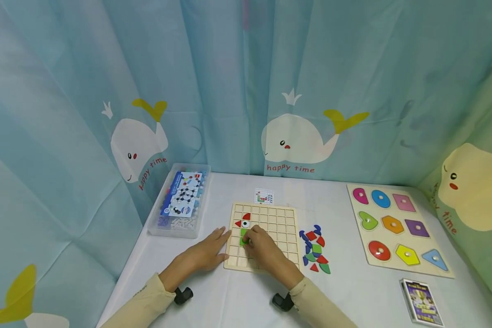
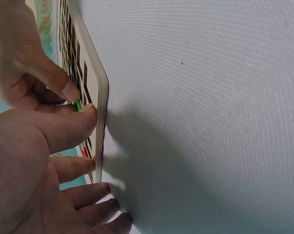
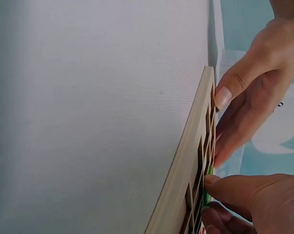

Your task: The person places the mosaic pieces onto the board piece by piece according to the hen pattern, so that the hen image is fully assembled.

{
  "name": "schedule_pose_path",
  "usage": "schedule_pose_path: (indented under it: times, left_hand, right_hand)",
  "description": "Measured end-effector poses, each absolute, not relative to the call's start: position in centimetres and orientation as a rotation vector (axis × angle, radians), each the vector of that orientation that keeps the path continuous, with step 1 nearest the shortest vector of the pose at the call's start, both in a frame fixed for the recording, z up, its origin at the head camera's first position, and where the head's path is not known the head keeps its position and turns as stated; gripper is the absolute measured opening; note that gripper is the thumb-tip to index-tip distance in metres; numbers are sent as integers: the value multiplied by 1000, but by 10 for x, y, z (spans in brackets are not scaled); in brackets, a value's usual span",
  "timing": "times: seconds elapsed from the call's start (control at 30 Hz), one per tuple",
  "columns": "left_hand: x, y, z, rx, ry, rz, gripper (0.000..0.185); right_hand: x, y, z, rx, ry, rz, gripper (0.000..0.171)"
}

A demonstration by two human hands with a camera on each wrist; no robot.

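Note:
A wooden grid board [image 1: 280, 225] lies flat on the table. In one column near its left side sit a red quarter-round piece [image 1: 247, 216], a white eye tile [image 1: 245, 224] with a red triangle [image 1: 238, 223] beside it, and a green square [image 1: 243, 232]. My right hand [image 1: 266, 249] pinches another green tile [image 1: 242, 242] just below that square, thumb and fingertips down at the grid; its fingers partly cover the tile. My left hand [image 1: 207, 251] rests at the board's left edge, fingers extended, thumb on the rim in the left wrist view.
Loose red, blue and green pieces [image 1: 317, 249] lie right of the board. A small pattern card [image 1: 264, 196] sits behind it. A clear plastic box [image 1: 179, 200] stands at left; a shape puzzle [image 1: 399, 230] and a card pack [image 1: 421, 302] lie at right.

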State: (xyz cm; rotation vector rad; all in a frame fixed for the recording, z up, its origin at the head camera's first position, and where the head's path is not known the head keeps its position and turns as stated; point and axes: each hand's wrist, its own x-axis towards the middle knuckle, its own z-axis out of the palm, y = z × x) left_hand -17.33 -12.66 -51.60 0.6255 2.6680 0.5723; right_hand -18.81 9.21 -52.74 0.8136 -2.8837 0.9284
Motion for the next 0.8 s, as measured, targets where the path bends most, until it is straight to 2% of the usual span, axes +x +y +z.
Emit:
schedule_pose_path:
  times: [0.23, 0.37, 0.53, 0.8]
  left_hand:
    - [-175, -126, -517, 648, 2676, 562, 69]
    - [-175, -126, -518, 651, 2674, 575, 70]
    - [-175, -126, -518, 625, 2661, 593, 70]
    - [-175, -125, -519, 612, 2658, 584, 69]
  right_hand:
    - [-188, 103, -526, 858, -2852, 877, 13]
    - [-185, 121, -517, 777, -2871, 904, 14]
    - [-179, 160, -502, 618, -2959, 910, 12]
    - [-159, 236, -489, 335, -3181, 831, 20]
